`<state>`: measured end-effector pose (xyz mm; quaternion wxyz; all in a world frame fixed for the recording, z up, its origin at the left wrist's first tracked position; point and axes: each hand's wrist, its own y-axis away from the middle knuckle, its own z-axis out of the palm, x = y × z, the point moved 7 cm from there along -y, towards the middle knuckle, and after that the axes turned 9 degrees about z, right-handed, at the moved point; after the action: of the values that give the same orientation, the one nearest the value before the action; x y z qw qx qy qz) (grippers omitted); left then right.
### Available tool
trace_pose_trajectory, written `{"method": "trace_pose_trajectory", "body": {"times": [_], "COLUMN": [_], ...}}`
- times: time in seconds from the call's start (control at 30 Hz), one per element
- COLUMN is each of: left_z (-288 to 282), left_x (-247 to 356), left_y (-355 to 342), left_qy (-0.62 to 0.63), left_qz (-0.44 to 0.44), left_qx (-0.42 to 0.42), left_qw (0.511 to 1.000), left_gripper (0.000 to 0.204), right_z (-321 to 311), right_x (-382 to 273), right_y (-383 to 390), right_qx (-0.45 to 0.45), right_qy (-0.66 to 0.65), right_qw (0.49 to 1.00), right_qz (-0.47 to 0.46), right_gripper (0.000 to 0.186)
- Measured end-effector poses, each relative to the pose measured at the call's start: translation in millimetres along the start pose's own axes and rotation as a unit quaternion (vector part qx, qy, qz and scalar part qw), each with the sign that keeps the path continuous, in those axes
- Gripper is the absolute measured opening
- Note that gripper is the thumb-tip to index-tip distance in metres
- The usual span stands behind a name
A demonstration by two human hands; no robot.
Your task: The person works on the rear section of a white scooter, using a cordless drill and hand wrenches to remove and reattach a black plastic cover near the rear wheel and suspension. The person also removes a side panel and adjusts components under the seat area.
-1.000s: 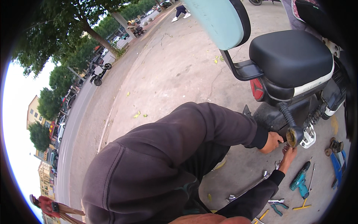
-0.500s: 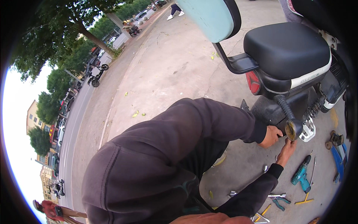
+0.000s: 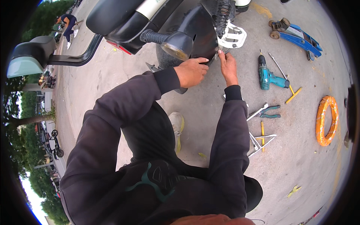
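- Outdoors on paved ground (image 3: 277,187), with green trees toward 9 o'clock; clock hours run from the middle of the view, 12 at the top
- Nearest: one shoe (image 3: 176,129) just below the middle
- Two hands: the left hand (image 3: 192,72), just past 12, has its fingers close together at the lower edge of one black mudguard (image 3: 204,33); the right hand (image 3: 228,67), between 1 and 2, has thumb and forefinger near each other at that edge; whether either pinches anything, I cannot tell
- The mudguard is past 12, under one scooter seat (image 3: 112,15), beside one white bracket (image 3: 234,37) at 1
- The step seems to be fitting or freeing something at that edge; the next move likely calls for steady fingertips from both hands
- Tools: one teal drill (image 3: 264,73) at 2, one pair of pliers (image 3: 275,116) at 3, two yellow handles (image 3: 294,95) around 3; the silver bars (image 3: 258,146) at 4 overlap too much to count
- Farther: one blue jack (image 3: 300,39) at 2, one orange-wrapped ring (image 3: 320,122) past 3
- Farthest: one parked scooter (image 3: 56,146) between 8 and 9, one bending person (image 3: 68,26) at 10
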<state>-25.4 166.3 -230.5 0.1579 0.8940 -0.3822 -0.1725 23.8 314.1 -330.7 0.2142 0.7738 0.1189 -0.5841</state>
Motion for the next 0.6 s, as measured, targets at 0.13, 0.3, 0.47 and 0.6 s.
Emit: {"method": "trace_pose_trajectory", "body": {"times": [0.13,0.3,0.47,0.6], "left_z": [0.5,-1.7,-8.1,-9.4], "left_x": [4.1,1.8,-0.8,-2.2], "left_y": [5.5,8.7,7.1,4.1], "left_qy": [-0.012,-0.012,0.014,0.004], "left_qz": [0.006,0.001,-0.005,-0.008], "left_qx": [-0.013,-0.006,0.021,0.048], "left_qw": [1.0,1.0,1.0,0.999], "left_gripper": [0.02,0.021,0.021,0.021], "right_z": [2.7,7.1,-1.7,2.8], "right_x": [-2.4,17.4,8.6,-5.1], "right_y": [15.7,4.6,-38.3,-68.3], "right_qx": [-0.018,-0.121,-0.155,-0.228], "right_qy": [-0.037,-0.355,-0.603,-0.627], "right_qw": [0.999,0.916,0.763,0.722], "right_qz": [0.003,0.14,0.176,0.181], "right_gripper": [0.048,0.038,0.039,0.03]}}
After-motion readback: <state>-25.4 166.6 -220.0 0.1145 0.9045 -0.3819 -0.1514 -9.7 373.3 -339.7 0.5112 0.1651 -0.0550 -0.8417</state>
